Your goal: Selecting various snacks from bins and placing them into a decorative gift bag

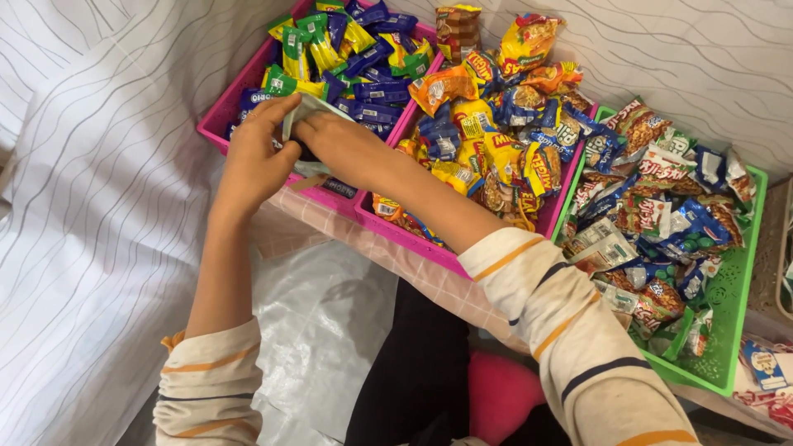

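Both hands closed on one pale green packet over the near rim of the left pink tray

Near, striped cream sleeves pushed up, forearms reaching forward and converging; left hand [252,161] curled with fingers wrapped on the packet's left side, right hand [343,149] palm-down with fingers closed over its right side. Pale green packet [301,111] pinched between the two, long axis running near to far, upper end tilted away toward the tray's contents, lower part hidden behind the hands. Beyond, left pink tray [216,124] filled with blue, green and yellow wrapped sweets; just beside it, second pink tray [413,239] heaped with orange, yellow and blue snack packets; farther right, green perforated tray [731,330] holding mixed red, blue and white pouches, all resting on a white striped sheet [91,165]
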